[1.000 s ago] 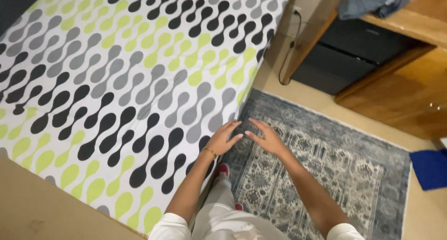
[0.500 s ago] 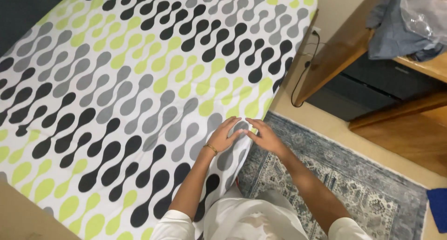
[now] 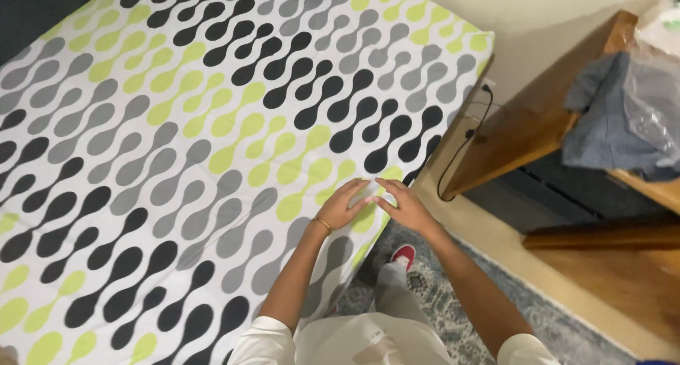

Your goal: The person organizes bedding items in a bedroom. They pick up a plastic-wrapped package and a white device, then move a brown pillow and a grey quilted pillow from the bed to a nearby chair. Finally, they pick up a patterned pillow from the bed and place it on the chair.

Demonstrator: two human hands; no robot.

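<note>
A bed sheet [image 3: 212, 124] printed with black, grey and lime-green blob shapes covers the mattress across most of the view. My left hand [image 3: 345, 204] lies flat on the sheet near the bed's right edge, fingers spread, a thin bracelet on the wrist. My right hand [image 3: 405, 206] rests palm down beside it at the very edge of the sheet, fingertips almost meeting those of the left. Neither hand holds anything.
A wooden desk [image 3: 538, 135] stands right of the bed with a grey-blue garment [image 3: 616, 117] and clear plastic on it. A black cable [image 3: 464, 149] hangs between bed and desk. My red shoe [image 3: 402, 255] stands on a patterned rug [image 3: 453, 315].
Both hands have slid along the bed's right edge toward its far corner, staying flat on the sheet. The view has followed, showing more of the desk.
</note>
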